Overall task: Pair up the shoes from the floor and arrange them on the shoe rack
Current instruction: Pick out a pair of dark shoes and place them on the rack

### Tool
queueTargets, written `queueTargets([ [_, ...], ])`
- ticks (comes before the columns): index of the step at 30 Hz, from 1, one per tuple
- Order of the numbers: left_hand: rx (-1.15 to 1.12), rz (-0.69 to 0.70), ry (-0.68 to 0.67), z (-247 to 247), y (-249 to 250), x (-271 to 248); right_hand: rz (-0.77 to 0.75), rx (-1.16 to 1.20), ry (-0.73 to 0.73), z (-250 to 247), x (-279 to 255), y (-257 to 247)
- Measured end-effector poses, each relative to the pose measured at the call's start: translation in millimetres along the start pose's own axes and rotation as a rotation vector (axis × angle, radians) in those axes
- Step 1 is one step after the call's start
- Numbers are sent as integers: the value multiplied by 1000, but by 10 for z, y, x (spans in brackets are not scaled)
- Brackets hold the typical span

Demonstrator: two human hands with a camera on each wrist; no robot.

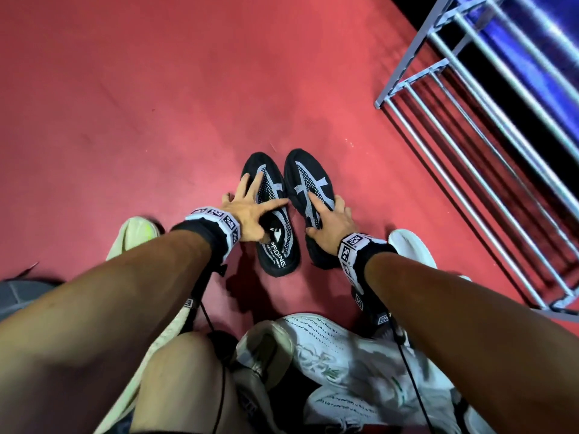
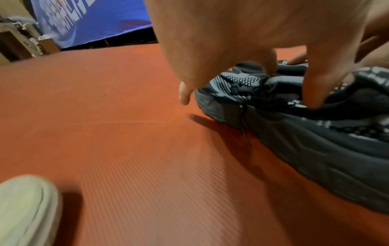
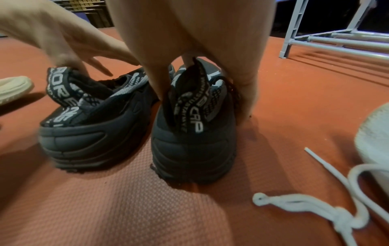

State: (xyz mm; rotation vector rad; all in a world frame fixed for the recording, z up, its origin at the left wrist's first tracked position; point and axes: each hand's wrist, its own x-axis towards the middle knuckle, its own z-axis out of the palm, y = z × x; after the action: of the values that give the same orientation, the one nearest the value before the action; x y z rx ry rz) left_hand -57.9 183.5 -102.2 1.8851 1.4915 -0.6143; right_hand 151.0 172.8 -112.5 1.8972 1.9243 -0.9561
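Two black shoes with grey mesh stand side by side on the red floor, toes pointing away. My left hand (image 1: 247,211) lies spread over the left black shoe (image 1: 277,245), fingers straight and splayed, the thumb dipping into its opening. In the left wrist view the left hand (image 2: 252,33) hovers over this left black shoe (image 2: 315,149). My right hand (image 1: 332,220) grips the right black shoe (image 1: 305,177) across its collar, index finger laid along the top. From the right wrist, the right hand (image 3: 189,33) straddles the right black shoe (image 3: 189,141) near its heel. The grey shoe rack (image 1: 407,81) stands to the right.
A cream shoe (image 1: 134,236) lies left of my left wrist. A white shoe (image 1: 410,245) sits right of my right wrist, its lace (image 3: 305,206) loose on the floor. White shoes with green marks (image 1: 329,346) lie near my knee. A blue banner (image 2: 94,20) hangs at the back.
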Motion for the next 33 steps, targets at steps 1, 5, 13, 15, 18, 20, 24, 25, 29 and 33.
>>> queueTargets([
  [1, 57, 14, -21, -13, -9, 27, -3, 8, 3, 3, 9, 9],
  [5, 128, 20, -118, -107, 37, 51, -11, 19, -1, -8, 32, 26],
  [13, 65, 21, -161, -107, 30, 26, -50, -89, -35, -113, 69, 88],
  [15, 234, 35, -121, -123, 22, 27, -55, -115, -42, -190, 107, 137],
  [18, 448, 67, -25, -94, -13, 67, -54, -115, -37, -245, 132, 171],
  [20, 535, 129, 4, -109, -31, 101, -46, -100, -33, -248, 130, 170],
  [24, 413, 109, -26, -49, 38, 87, -28, -31, -47, -266, 140, 184],
  [25, 350, 85, -26, 33, 76, 54, -34, -22, -54, -270, 149, 192],
  [29, 190, 42, 41, 301, 165, -104, -31, -23, -50, -308, 159, 197],
  [33, 133, 9, 25, 126, 128, -114, 26, -120, -95, -239, 17, 47],
])
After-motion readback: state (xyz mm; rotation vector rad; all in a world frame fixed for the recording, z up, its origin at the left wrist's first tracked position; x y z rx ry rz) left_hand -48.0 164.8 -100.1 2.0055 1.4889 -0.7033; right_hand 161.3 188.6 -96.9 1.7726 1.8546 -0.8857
